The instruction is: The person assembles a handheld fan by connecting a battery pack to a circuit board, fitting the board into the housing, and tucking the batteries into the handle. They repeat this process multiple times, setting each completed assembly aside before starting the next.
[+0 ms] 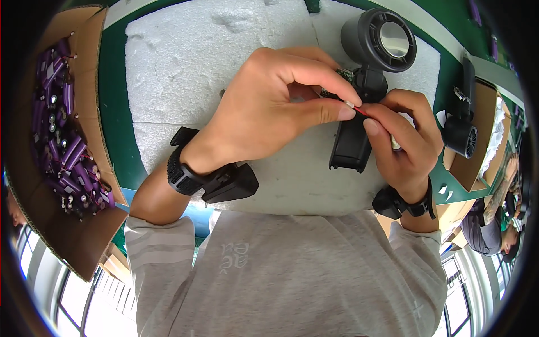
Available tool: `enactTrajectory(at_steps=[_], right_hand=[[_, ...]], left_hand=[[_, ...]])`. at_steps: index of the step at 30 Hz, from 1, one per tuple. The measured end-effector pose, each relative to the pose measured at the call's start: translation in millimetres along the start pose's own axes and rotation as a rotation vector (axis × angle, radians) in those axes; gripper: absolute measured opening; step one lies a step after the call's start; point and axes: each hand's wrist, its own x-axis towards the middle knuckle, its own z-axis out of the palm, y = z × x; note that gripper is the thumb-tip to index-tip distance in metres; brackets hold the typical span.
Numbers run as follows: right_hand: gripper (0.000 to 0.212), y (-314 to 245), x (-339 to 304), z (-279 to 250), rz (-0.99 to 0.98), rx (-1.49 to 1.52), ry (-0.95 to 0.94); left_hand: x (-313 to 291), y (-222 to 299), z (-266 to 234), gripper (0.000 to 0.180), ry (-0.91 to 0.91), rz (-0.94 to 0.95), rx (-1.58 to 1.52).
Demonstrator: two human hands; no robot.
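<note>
A black handheld fan (pixel 368 42) lies on the white foam sheet, its round head away from me. Its handle housing (pixel 350 147) points toward me, with part of a green circuit board (pixel 346 74) beside the neck. Over the handle, my left hand (pixel 275 104) pinches a small white connector (pixel 350 104) between thumb and index finger. From the connector a short red wire (pixel 360 110) runs to my right hand (pixel 407 135), whose thumb and index finger close on it. A pale, shiny-ended piece (pixel 396 145) shows under my right fingers; most of it is hidden.
At left stands a cardboard box (pixel 90 73) full of purple battery cells (pixel 67 151) with wires. White foam (pixel 185 62) covers much of the green table (pixel 115 140). To the right are another black fan (pixel 461 135) and a carton (pixel 469 168). Another person (pixel 485 227) sits farther right.
</note>
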Motion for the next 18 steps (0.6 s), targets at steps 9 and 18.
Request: enactTrajectory(at_steps=[9, 18], right_hand=[[0.018, 0, -1, 4, 0.107, 0.060, -0.038], [0.017, 0, -2, 4, 0.087, 0.088, -0.071]], left_hand=[[3, 0, -5, 0.034, -0.090, -0.047, -0.072], [5, 10, -7, 0.041, -0.073, -0.188, -0.081]])
